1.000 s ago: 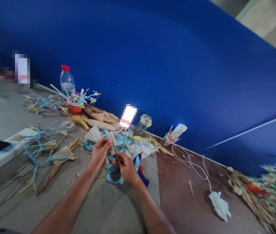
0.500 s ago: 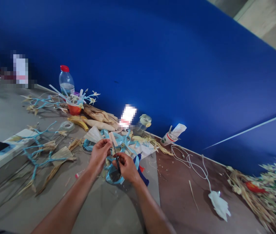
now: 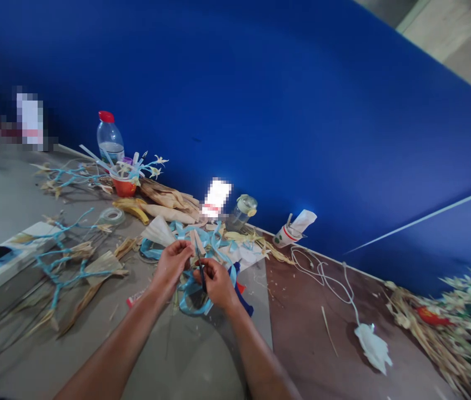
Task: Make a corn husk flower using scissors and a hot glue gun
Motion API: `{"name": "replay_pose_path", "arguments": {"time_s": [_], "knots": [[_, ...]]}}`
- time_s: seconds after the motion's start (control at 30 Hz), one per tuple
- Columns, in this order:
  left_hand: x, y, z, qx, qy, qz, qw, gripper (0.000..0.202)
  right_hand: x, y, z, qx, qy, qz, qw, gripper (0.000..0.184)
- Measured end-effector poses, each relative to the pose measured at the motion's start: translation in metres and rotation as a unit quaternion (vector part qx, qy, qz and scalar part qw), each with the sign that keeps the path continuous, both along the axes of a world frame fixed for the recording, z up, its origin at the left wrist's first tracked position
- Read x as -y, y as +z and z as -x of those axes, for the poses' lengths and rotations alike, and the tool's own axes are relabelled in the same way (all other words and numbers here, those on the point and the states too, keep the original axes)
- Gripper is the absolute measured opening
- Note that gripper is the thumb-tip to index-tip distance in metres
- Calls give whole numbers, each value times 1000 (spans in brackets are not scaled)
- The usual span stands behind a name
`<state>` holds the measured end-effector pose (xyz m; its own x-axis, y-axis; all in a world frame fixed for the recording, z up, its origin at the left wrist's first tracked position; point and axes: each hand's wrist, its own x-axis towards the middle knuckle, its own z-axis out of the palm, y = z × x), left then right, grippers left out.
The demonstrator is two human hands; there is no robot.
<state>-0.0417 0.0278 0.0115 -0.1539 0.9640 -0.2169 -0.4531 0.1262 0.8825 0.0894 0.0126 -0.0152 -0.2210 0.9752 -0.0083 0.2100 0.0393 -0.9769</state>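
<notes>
The husk strip [image 3: 194, 240] stands pinched upright in my left hand [image 3: 172, 263], just above the blue ribbon loops [image 3: 189, 303] on the table, so that the scissors [image 3: 201, 271] gripped in my right hand [image 3: 218, 283] reach its lower edge

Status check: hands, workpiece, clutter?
Left hand pinching husk strip. Right hand holding scissors at its base. Blue ribbon loops lying right underneath.
</notes>
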Motion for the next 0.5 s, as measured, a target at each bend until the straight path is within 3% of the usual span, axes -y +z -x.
{"name": "replay_pose_path", "arguments": {"time_s": [0.5], "knots": [[-2,-5,0,-11,-10,0,1000,28,0,0,-1,20,-12,-5,1000,25]]}}
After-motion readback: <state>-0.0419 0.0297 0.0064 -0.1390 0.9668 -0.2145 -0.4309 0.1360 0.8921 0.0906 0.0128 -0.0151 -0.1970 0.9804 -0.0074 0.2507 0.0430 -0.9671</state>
